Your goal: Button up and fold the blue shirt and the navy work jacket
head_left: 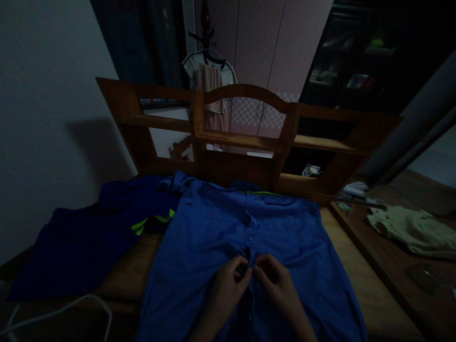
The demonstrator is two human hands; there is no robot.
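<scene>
A blue button-front shirt [206, 237] lies spread out on a wooden surface, its collar end toward the wooden shelf frame. My left hand [233, 275] pinches one side of the front opening, a little below a fastened-looking button [250, 238]. Close beside it, my right hand [272, 273] pinches the other side of the same opening, fingertips nearly touching the left ones. The fabric bunches up between the two hands. Whether a button is held between the fingers is hidden. Further down, the front edges part in a dark gap.
A darker blue garment [89, 237] with yellow-green stripes lies at the left. Behind the shirt stands a wooden shelf frame [245, 142]. A pale garment [413, 230] lies on the right. A white cable [81, 298] loops at the lower left. Clothes hang on a rack [210, 71] behind.
</scene>
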